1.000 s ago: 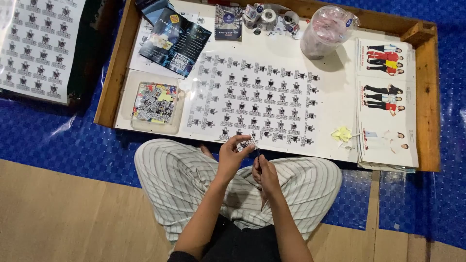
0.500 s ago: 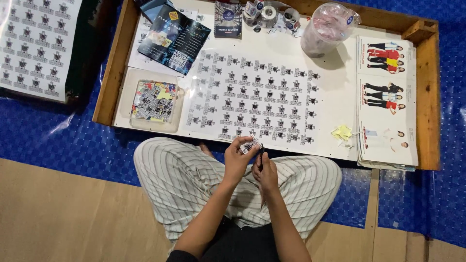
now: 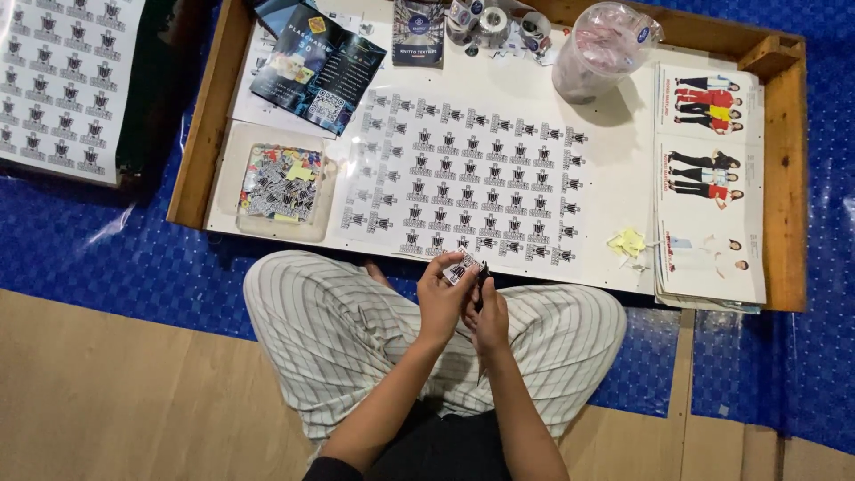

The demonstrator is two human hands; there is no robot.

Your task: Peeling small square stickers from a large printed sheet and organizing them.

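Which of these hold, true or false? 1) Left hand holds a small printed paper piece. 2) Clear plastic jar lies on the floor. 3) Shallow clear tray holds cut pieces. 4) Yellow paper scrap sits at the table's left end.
1) True: the left hand pinches the small printed paper piece.
2) False: the clear plastic jar is on the low wooden-framed table.
3) True: the shallow clear tray is full of them.
4) False: the yellow paper scrap lies toward the right.

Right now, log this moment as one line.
left hand: holds small printed label | right hand: dark tool, unclear | ahead: label sheet on tray
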